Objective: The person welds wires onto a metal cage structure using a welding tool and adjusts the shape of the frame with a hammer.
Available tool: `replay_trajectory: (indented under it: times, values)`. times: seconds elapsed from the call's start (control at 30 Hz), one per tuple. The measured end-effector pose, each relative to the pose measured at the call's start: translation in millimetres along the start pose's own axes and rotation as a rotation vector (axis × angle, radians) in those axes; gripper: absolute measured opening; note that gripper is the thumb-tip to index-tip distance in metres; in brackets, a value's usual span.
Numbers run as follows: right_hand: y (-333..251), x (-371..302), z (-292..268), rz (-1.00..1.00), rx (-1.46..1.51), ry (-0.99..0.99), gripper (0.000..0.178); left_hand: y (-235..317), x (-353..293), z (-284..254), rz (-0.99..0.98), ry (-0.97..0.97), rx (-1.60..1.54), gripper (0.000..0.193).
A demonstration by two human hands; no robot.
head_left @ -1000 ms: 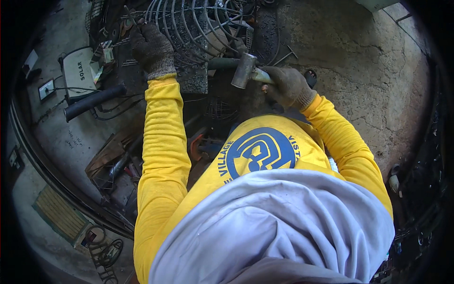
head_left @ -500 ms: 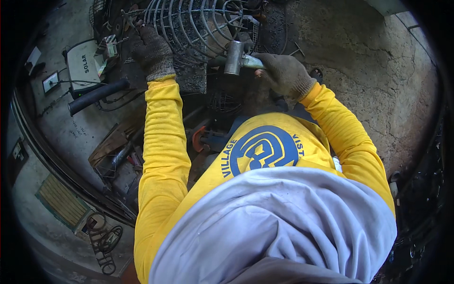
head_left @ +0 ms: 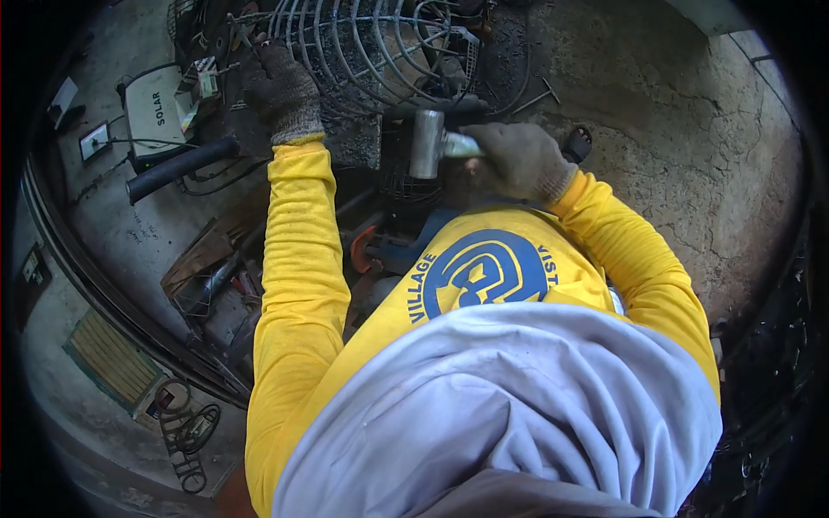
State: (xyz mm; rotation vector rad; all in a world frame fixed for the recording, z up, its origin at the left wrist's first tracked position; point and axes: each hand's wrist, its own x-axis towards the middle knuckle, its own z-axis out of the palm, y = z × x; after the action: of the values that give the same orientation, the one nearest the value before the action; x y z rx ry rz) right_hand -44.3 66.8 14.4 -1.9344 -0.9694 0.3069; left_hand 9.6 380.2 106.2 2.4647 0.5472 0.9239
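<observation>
While the hammer (head_left: 427,138) was held by the right grip (head_left: 520,161), its pale handle (head_left: 465,146) was wrapped tightly by the grey-brown glove, and its cylindrical metal head (head_left: 425,161) was turned out to the left. It was positioned just beyond the right edge of the dark worktop (head_left: 358,148), on the near side of the wire frame (head_left: 359,43), whose curved bars were spread across that worktop; the height between hammer and bars could not be judged. By the left grip (head_left: 281,93), also gloved and partly curled, the left end of the frame was approached; whether a bar or one of the thin rods (head_left: 246,39) beside it was held could not be told, since the palm side was concealed by the glove.

The far side of the frame was cut off by the upper picture edge, and the rear of the handle was hidden inside the right glove. A dark sandal (head_left: 578,144) was seen near the right wrist, and the clutter beneath the worktop was obscured by shadow.
</observation>
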Motion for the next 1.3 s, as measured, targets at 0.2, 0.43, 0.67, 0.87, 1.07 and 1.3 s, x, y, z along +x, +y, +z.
replay_trajectory:
  times: [0.2, 0.43, 0.67, 0.87, 1.07, 1.3]
  values:
    - [10.9, 14.4, -11.8, 0.146, -0.041, -0.034, 0.045, -5.2, -1.4, -2.0, -0.016, -0.016, -0.048, 0.047]
    - [-19.3, 0.0, -6.1, -0.007, -0.027, -0.09, 0.042, 7.9, -1.3, -3.3, -0.075, -0.059, 0.021, 0.048]
    - [27.7, -4.9, -11.2, 0.327, -0.069, 0.073, 0.04, 8.3, -1.1, -1.3, -0.082, -0.016, 0.006, 0.049]
    - [-5.3, -6.5, -9.3, -0.02, -0.014, -0.008, 0.047, 2.6, -0.6, -1.4, -0.052, -0.024, 0.067, 0.049]
    - [20.3, 12.3, -7.4, 0.127, -0.056, 0.047, 0.04, 6.0, 1.1, -0.7, -0.03, -0.024, 0.014, 0.042]
    - [-12.6, 8.0, -20.7, -0.019, -0.025, -0.074, 0.041, 11.3, -1.4, -1.4, -0.086, -0.018, 0.042, 0.051]
